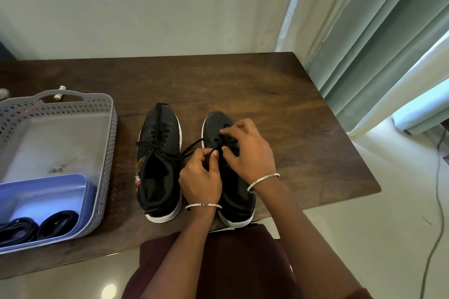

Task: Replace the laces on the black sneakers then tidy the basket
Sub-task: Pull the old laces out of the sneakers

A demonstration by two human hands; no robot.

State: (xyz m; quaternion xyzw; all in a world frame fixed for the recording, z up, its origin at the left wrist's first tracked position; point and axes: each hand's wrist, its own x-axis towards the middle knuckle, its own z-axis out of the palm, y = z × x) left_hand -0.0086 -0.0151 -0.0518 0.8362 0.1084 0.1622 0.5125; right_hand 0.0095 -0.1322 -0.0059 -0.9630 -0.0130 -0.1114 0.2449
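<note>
**Lacing in progress: both hands on the worked sneaker**

Left hand [200,178] grip: thumb and curled fingers pinch tight on a strand of the black lace [194,144], just over the tongue of the worked sneaker [215,124]. Likely holding tension so the strand can't slip back.

Right hand [247,150] grip: fingertips bent down onto the eyelet row, nearer the toe. It seems to pinch the same lace to feed or seat it. Fingers hide the exact eyelet.

A free end trails left toward the second sneaker [159,153], which stands just beside the worked one, toes the same way, laced but loose. Both heels sit at the near tabletop [279,104] edge, presumably for easy reach.

The basket [110,128] is well left of the worked sneaker and holds a blue tray [48,192] with dark rolled bundles [57,223]. I'd judge tidying hasn't started.
</note>
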